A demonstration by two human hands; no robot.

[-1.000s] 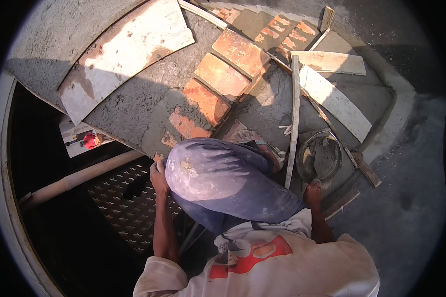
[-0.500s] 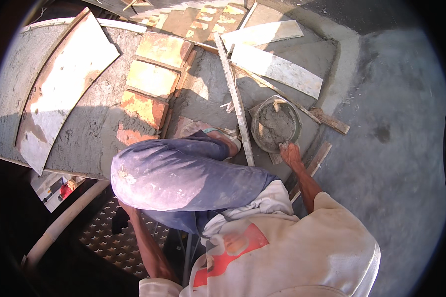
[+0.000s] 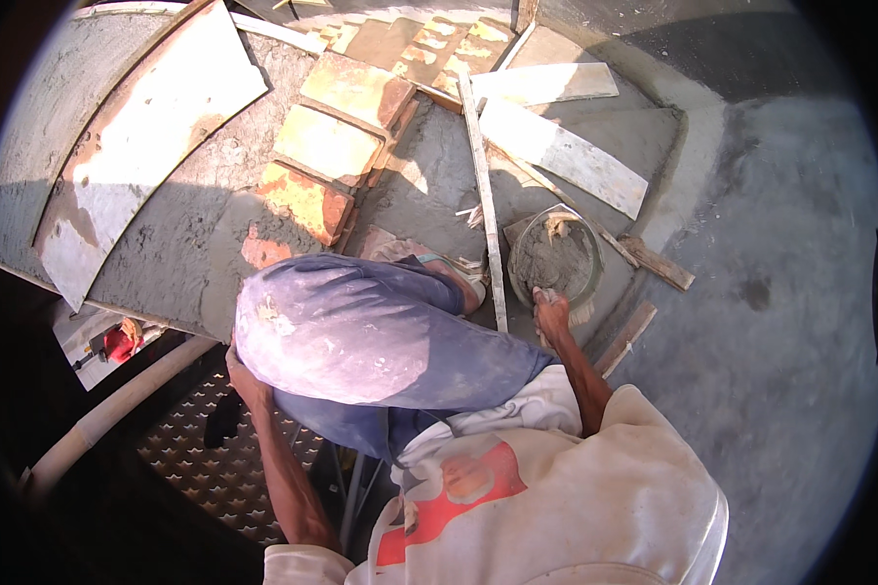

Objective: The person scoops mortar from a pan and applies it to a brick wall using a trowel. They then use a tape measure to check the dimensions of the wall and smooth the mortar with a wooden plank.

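Across the grey mortar bed [image 3: 180, 244] runs a stepped row of orange bricks [image 3: 327, 146], with pale curved boards [image 3: 132, 146] and flat planks [image 3: 561, 151] seemingly serving as edge forms. Beside the raised knee [image 3: 351, 331] sits a round pan of wet mortar [image 3: 554, 258], handy for scooping. At its rim, the right hand [image 3: 551, 312] curls its fingers into the mix. Low at the bed's edge, the left hand [image 3: 244, 375] hides its fingers, so their spread cannot be told.

Crouched, knee up betw. arms. Right hand [image 3: 551, 310] out front-right, arm nearly straight, fingers curled downward, palm hidden. Left hand [image 3: 236, 370] low at left, mostly hidden behind the thigh; forearm bare, grip can't be told.
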